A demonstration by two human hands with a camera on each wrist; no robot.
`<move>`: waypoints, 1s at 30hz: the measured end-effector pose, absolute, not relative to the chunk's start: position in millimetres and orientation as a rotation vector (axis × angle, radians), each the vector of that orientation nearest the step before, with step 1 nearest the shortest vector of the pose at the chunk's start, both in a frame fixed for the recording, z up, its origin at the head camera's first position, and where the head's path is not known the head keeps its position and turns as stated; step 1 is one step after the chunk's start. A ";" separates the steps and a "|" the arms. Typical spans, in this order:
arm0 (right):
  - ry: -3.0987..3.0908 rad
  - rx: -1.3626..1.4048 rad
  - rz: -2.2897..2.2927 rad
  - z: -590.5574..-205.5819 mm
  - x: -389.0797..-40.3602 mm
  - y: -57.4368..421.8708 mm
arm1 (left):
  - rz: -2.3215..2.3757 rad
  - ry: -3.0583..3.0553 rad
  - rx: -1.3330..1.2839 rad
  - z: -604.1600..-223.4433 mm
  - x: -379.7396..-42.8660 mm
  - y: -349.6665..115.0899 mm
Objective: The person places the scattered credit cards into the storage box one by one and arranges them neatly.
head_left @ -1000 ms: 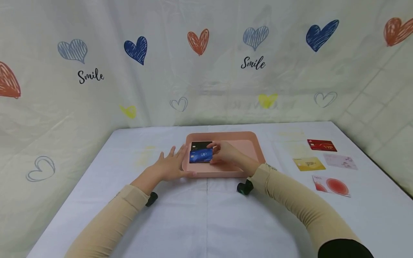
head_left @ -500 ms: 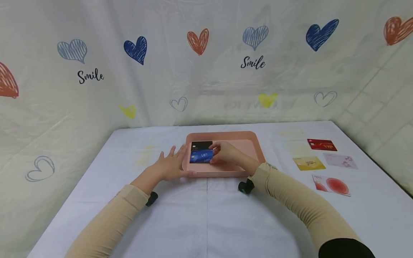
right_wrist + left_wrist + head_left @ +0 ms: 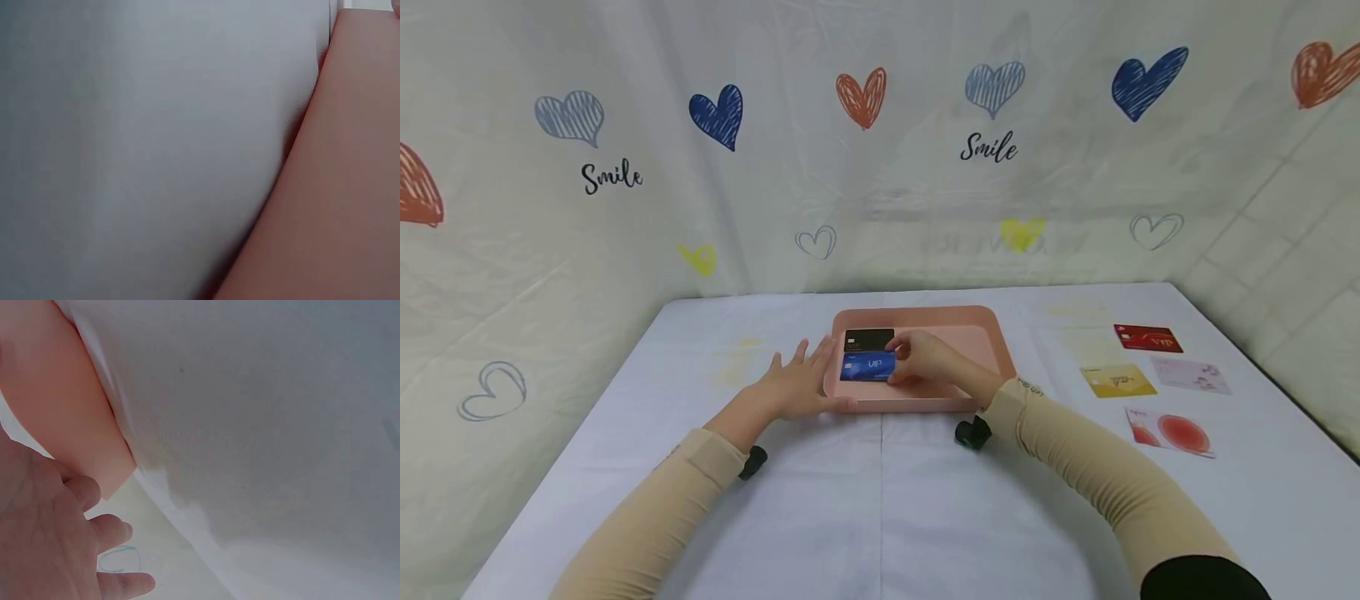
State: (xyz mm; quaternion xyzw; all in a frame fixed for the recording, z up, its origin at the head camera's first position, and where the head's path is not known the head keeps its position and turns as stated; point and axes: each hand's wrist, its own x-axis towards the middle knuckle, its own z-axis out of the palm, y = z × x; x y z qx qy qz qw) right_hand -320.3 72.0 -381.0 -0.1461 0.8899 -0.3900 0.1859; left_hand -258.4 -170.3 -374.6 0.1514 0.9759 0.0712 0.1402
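In the head view a pink tray [image 3: 973, 340] lies on the table with two cards at its left end. A black card [image 3: 869, 338] is the farther one, and a blue VIP card [image 3: 867, 367] lies just in front of it. My right hand [image 3: 928, 357] reaches over the tray and pinches the blue card's right edge between thumb and fingers. My left hand [image 3: 797, 387] has its fingers spread against the tray's left side, the thumb along its near left corner. The left wrist view shows that hand's palm [image 3: 44, 525] beside the tray wall [image 3: 69, 406].
At the right of the white-covered table [image 3: 865, 508] lie a red VIP card [image 3: 1148, 337], a gold card [image 3: 1118, 381], a pale pink card [image 3: 1191, 375] and a white card with a red circle [image 3: 1172, 432]. A heart-patterned curtain [image 3: 917, 183] hangs behind the table.
The blue card has slid slightly nearer and to the right with my right hand's fingers, so more of the black card shows. My left hand has stayed in place.
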 end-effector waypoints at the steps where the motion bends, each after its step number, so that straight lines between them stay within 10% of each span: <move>1: 2.506 -0.406 -1.097 -381.2 -320.4 71.6 | 0.206 2.820 0.436 -374.8 -258.3 -170.1; 30: 2.502 -0.405 -1.025 -383.6 -323.4 68.0 | 0.233 2.817 0.420 -374.4 -257.7 -169.4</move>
